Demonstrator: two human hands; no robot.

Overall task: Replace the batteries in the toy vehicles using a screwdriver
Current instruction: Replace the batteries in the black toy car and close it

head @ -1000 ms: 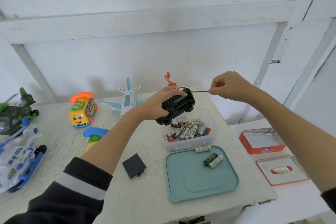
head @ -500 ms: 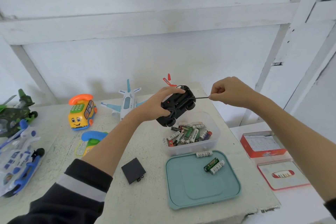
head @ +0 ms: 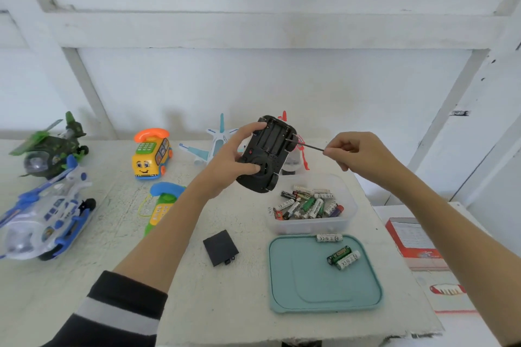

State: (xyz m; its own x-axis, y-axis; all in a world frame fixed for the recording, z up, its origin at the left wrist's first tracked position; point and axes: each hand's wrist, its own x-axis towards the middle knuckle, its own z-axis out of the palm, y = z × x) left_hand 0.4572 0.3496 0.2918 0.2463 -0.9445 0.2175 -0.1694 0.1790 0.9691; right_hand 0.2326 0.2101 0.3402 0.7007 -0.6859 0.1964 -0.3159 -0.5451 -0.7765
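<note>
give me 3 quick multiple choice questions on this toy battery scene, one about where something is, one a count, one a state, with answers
1. Where does the black battery cover lie?
A. on the table left of the teal tray
B. inside the clear tub
C. on the red box

2. How many batteries lie on the teal tray?
A. one
B. three
C. six

3. What state is the black toy car in?
A. upright on its wheels on the table
B. held up underside showing, battery bay open
C. lying in the tub

Answers:
1 A, the cover sits on bare table beside the tray.
2 B, one near the tray's far edge and a pair further right.
3 B, the left hand grips it in the air while the right hand pinches the screwdriver at it.
</note>
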